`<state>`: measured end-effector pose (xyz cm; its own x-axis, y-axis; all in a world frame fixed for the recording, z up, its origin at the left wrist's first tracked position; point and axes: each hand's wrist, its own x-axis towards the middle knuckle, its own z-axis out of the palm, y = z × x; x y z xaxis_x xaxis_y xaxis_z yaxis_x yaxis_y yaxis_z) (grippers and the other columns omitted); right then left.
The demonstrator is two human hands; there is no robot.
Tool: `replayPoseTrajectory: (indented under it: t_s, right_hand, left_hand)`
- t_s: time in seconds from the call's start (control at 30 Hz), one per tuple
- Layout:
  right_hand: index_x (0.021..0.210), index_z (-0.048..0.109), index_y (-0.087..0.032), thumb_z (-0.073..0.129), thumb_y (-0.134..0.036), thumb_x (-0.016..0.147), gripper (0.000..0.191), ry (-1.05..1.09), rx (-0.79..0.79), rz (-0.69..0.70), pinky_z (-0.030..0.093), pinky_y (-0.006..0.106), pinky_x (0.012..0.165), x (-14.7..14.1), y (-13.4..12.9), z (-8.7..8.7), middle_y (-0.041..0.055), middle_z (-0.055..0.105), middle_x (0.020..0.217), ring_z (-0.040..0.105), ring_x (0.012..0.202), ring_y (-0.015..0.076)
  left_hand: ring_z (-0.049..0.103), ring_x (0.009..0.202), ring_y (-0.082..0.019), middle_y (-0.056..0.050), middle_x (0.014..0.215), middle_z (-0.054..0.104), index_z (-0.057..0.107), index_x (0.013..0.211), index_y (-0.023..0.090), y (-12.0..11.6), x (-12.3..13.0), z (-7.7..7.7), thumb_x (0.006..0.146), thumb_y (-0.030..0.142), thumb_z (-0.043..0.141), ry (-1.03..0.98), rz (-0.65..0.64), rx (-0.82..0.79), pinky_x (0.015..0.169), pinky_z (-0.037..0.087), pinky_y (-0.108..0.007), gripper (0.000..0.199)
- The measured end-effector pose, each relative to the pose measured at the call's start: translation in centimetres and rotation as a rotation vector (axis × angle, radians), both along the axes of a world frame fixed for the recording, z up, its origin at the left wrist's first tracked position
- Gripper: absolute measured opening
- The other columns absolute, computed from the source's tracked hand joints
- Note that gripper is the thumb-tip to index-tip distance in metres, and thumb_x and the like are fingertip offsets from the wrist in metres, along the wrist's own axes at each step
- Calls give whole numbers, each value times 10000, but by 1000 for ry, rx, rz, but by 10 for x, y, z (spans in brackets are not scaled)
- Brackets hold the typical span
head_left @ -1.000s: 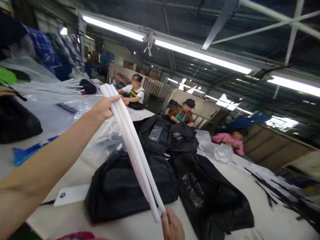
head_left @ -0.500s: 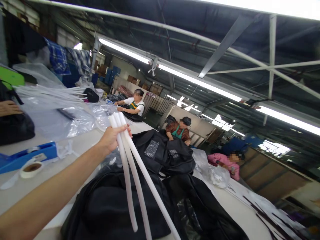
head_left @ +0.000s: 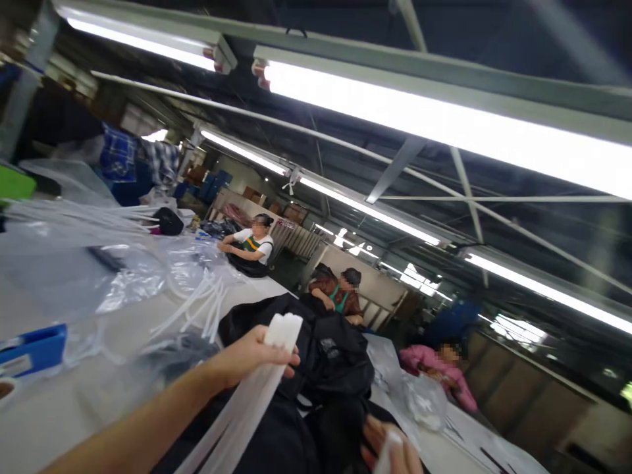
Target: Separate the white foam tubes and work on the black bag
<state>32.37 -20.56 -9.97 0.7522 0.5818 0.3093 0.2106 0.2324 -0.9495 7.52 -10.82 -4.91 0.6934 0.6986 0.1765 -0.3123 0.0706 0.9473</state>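
My left hand [head_left: 270,352] is closed round a bundle of white foam rods [head_left: 284,329]. Their upper ends stick out above the fist, and their lower lengths slant down to the left, blurred. Low in the view, my right hand [head_left: 395,447] is curled round another white rod [head_left: 389,454], of which only a short piece shows. Beneath both hands lie several black fabric bags [head_left: 345,368], one with a clear plastic window.
More white rods [head_left: 83,216] lie on clear plastic at the left, with loose white strips [head_left: 207,296] nearer. A blue tape dispenser [head_left: 37,349] sits at the left edge. Plastic bags [head_left: 419,398] rest at the right. Three co-workers work across the table [head_left: 266,289].
My left hand has moved right and down in the view, and its rods now slant left. My right hand has come in at the bottom with a white rod. The view has tilted up.
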Motion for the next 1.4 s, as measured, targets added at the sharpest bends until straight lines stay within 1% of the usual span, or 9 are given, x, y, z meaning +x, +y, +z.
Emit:
replayPoseTrajectory:
  t_s: [0.1, 0.23, 0.73, 0.9, 0.97, 1.07, 1.17, 1.27, 1.4]
  right_hand:
    - [1092, 618, -243, 548, -697, 794, 547, -140, 21, 197, 428, 433, 1062, -42, -20, 27, 75, 694, 1194, 594, 1178, 269]
    - [1166, 591, -249, 459, -668, 864, 533, -261, 43, 327, 487, 363, 944, -89, 9, 51, 59, 652, 1272, 619, 1071, 221]
    - [1259, 560, -218, 436, -536, 919, 482, -456, -89, 459, 448, 392, 1015, -90, 18, 38, 75, 650, 1273, 584, 1162, 231]
    - [1523, 63, -304, 700, -504, 764, 1011, -107, -277, 680, 374, 521, 1103, -96, -32, -22, 132, 241, 1604, 391, 1397, 309]
    - [1516, 142, -284, 781, -421, 692, 1053, -124, -434, 703, 383, 486, 1091, -96, -57, -65, 134, 354, 1553, 454, 1344, 308]
    - [1090, 648, -169, 709, -452, 729, 462, -92, -544, 649, 485, 387, 862, -88, -91, -136, 87, 718, 995, 645, 944, 273]
    - [843, 648, -168, 699, -561, 717, 417, 77, -583, 632, 454, 341, 665, -76, -117, -191, 34, 654, 659, 595, 667, 212]
    - [924, 648, -184, 689, -621, 733, 479, 299, -501, 683, 447, 315, 636, -70, -130, -214, 14, 633, 681, 573, 619, 170]
    - [1094, 660, -216, 625, -602, 815, 477, 295, -404, 590, 419, 286, 621, -70, -126, -209, 19, 625, 830, 492, 629, 127]
  left_hand:
    - [690, 850, -258, -107, 905, 746, 730, 878, 103, -32, 34, -7, 534, 414, 840, -52, -23, -44, 730, 502, -312, 477]
    - [630, 760, -199, -26, 762, 697, 717, 877, 109, -48, 39, -9, 577, 313, 778, -109, 52, -31, 766, 469, -308, 368]
    - [616, 635, -180, -34, 686, 687, 707, 744, 117, -32, 40, -44, 477, 114, 777, -68, 21, -183, 673, 492, -302, 277]
    - [685, 747, -233, -90, 780, 742, 728, 760, 111, 4, 26, -30, 536, 143, 748, -151, 190, -225, 705, 553, -323, 227]
    - [704, 815, -263, -122, 851, 755, 729, 787, 96, 20, 12, -18, 566, 127, 732, -184, 224, -233, 728, 579, -342, 223]
    - [718, 819, -284, -143, 881, 758, 710, 832, 80, 38, -12, 0, 603, 72, 720, -231, 297, -255, 720, 609, -384, 230]
    - [723, 779, -280, -151, 844, 753, 692, 843, 60, 51, -33, 12, 637, 35, 694, -251, 378, -272, 723, 621, -404, 208]
    - [727, 767, -276, -150, 816, 747, 688, 858, 49, 61, -45, 16, 662, 34, 676, -262, 407, -301, 767, 623, -412, 197]
    - [732, 765, -275, -130, 804, 747, 681, 942, 60, 68, -56, 17, 670, 28, 664, -271, 427, -348, 793, 626, -427, 274]
